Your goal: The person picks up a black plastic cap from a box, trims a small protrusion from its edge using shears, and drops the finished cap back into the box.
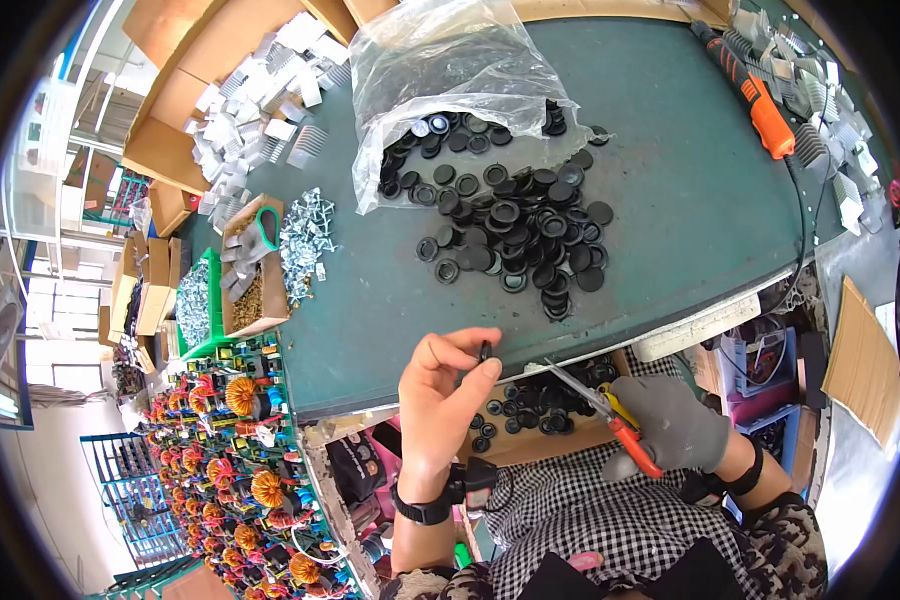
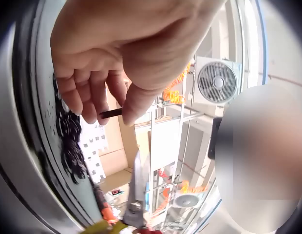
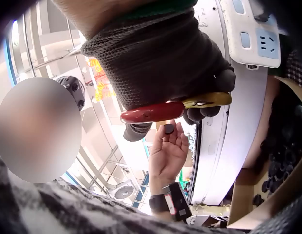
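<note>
Between thumb and fingertips my bare left hand pinches a small black round cap, just off the front edge of the table. The cap appears edge-on as a thin dark disc in the left wrist view. My right hand, in a grey glove, grips scissors with red and yellow handles. Their blades point toward the left hand, the tips a short way right of the cap. Below lies a cardboard box with many black caps inside. A large heap of such caps covers the table's middle.
A clear plastic bag spills caps at the back. Metal heat sinks and screws lie left, beside circuit boards with copper coils. An orange electric tool with a cable sits back right. A power strip runs along the table edge.
</note>
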### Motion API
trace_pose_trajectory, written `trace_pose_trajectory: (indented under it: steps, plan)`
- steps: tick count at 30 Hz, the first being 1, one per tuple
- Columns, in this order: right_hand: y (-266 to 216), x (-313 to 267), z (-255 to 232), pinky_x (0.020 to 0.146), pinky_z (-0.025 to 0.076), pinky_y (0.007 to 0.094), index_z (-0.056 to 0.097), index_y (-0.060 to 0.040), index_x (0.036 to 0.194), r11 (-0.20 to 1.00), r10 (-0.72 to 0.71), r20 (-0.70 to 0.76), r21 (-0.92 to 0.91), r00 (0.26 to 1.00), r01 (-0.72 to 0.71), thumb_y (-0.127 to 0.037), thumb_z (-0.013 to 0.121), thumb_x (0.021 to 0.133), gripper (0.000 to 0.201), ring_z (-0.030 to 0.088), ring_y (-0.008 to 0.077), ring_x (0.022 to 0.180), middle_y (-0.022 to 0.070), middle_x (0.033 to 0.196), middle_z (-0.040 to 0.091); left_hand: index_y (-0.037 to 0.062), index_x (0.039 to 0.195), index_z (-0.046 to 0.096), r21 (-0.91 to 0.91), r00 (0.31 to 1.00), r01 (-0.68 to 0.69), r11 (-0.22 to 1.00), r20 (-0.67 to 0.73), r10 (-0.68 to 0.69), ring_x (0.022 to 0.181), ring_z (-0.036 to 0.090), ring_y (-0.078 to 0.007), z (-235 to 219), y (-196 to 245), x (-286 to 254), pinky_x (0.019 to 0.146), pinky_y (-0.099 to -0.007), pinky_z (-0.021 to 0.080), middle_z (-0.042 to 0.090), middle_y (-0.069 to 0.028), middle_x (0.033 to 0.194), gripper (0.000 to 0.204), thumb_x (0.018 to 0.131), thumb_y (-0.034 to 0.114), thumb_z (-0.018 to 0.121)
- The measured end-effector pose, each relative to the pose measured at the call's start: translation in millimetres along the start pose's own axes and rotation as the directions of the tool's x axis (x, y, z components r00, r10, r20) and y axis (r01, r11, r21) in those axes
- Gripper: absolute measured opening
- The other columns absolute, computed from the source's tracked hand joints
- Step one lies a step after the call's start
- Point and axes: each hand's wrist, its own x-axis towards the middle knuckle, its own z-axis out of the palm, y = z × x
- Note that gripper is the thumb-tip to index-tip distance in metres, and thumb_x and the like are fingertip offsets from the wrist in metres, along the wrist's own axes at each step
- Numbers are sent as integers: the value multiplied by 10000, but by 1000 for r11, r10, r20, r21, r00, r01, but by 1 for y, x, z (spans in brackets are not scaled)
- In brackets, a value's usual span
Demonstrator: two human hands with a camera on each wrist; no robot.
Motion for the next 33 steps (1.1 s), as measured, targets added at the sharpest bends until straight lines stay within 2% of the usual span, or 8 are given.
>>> trace_pose_trajectory:
  steps: [1,3,4,7,14,20,22,33]
  plan:
    - [-1,1,0,531,426,377,493,-24,802,998,-10,-15,-68,1000,9,-564,716,586,622,550,321,577,124,654,524,31,915,505,-1,1000,0,1000,1,0,915,531,-135,1,0,-3,845,-276,398,588,-129,1051,187,781,28,635]
    - [-1,2,4,530,428,372,497,-27,797,991,-48,-56,-125,997,41,-565,714,583,618,553,312,576,116,651,525,19,1008,526,-323,994,106,940,48,-95,905,541,-151,7,1,-8,839,-291,412,587,-128,1050,302,774,126,685]
    - [-1,3,5,529,429,366,501,-31,793,981,-89,-95,-182,992,71,-566,712,580,613,557,302,574,108,647,526,16,1072,528,-325,993,115,939,43,-107,877,541,-164,8,-2,-11,819,-294,418,587,-109,1007,416,769,248,694]
    - [-5,5,6,531,427,353,516,-26,803,956,-96,-104,-286,990,63,-512,720,598,565,564,281,580,98,649,535,21,1041,538,-439,988,154,885,88,-128,860,530,-157,8,-12,-16,803,-284,411,578,-86,956,406,778,297,676]
    - [-3,8,13,549,384,361,520,-19,823,924,-84,-153,-382,985,20,-540,710,563,612,539,289,590,106,651,527,26,906,555,-409,995,47,911,-59,-78,828,518,-158,17,-21,-19,775,-285,404,556,-57,887,262,830,268,617]
    - [-4,7,12,562,389,356,537,-4,866,901,-68,-149,-434,987,-3,-572,692,560,663,547,284,605,115,667,539,29,893,556,-325,991,-10,946,-126,-33,833,525,-160,25,-23,-20,779,-291,412,561,-54,875,204,846,223,599]
    - [-1,7,13,535,414,332,535,-24,805,918,-105,-175,-396,979,28,-515,673,633,537,553,237,555,84,634,544,30,894,556,-330,992,-8,944,-121,-34,835,527,-158,30,-22,-21,780,-290,416,563,-55,874,196,850,218,593]
    - [-3,7,15,469,403,323,513,-37,708,886,-93,-174,-464,980,1,-555,661,630,545,538,225,489,79,563,517,40,925,552,-419,985,42,907,-132,-107,826,540,-159,29,-28,-20,775,-300,439,570,-62,866,192,882,228,544]
